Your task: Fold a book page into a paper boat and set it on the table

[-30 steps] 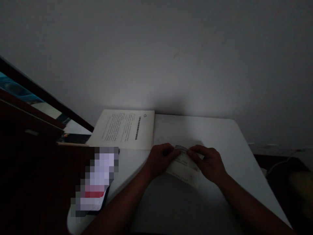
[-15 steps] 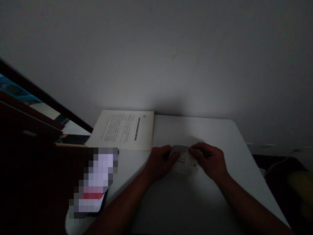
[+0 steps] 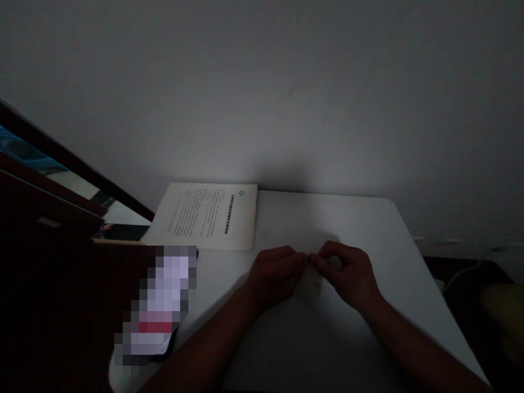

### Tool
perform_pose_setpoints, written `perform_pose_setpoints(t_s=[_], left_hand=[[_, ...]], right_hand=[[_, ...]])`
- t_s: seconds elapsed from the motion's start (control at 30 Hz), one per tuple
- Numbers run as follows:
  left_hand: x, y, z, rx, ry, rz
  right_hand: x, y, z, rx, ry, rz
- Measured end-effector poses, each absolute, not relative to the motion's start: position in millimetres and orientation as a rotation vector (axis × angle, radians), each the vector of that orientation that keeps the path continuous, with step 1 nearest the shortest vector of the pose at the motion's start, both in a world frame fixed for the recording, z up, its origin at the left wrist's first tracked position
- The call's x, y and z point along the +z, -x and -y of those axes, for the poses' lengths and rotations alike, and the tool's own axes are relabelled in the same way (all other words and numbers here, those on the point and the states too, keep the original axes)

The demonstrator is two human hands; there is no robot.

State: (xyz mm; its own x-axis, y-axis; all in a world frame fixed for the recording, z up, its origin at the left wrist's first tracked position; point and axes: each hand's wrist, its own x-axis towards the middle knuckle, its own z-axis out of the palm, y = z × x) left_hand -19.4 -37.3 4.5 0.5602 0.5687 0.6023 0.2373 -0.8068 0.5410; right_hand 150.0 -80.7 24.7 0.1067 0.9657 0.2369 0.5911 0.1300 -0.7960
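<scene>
The room is dim. My left hand (image 3: pixel 275 274) and my right hand (image 3: pixel 347 274) meet fingertip to fingertip over the middle of a white table (image 3: pixel 368 229). Both are closed in a pinch on a small folded slip of paper (image 3: pixel 311 281), of which only a pale patch shows under and between the fingers. The slip lies low on the table top, mostly hidden by my fingers.
A white printed booklet (image 3: pixel 208 216) lies at the table's far left corner. A phone with a blurred screen (image 3: pixel 161 305) rests on the left edge. Dark wooden furniture (image 3: pixel 49 229) stands to the left; a wall rises behind the table.
The slip was larger and plainly visible between my hands; now it is folded smaller and nearly covered. My fingertips have come together over it.
</scene>
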Motion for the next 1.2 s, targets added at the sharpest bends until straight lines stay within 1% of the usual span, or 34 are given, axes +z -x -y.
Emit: perform_pose_setpoints(t_s=[0.2, 0.47, 0.57, 0.73, 0.83, 0.97, 1.2], left_hand=[[1, 20, 38, 1.215, -2.436, -0.696], [8, 20, 36, 1.250, -2.339, -0.727], [13, 22, 36, 1.235, -2.255, -0.779], [20, 25, 38, 1.310, -1.991, -1.039], [20, 26, 37, 1.322, -1.747, -1.218], [17, 26, 35, 1.264, -1.532, -1.233], [17, 31, 25, 1.059, -1.431, -1.034]], right_hand=[[28, -146, 81, 0.653, 1.624, 1.544], [27, -152, 81, 0.807, 1.590, 1.511], [23, -155, 80, 0.876, 1.513, 1.460], [16, -157, 78, 1.120, 1.260, 1.286], [14, -153, 78, 1.227, 1.259, 1.321], [13, -150, 78, 1.086, 1.401, 1.394], [16, -160, 75, 0.805, 1.453, 1.410]])
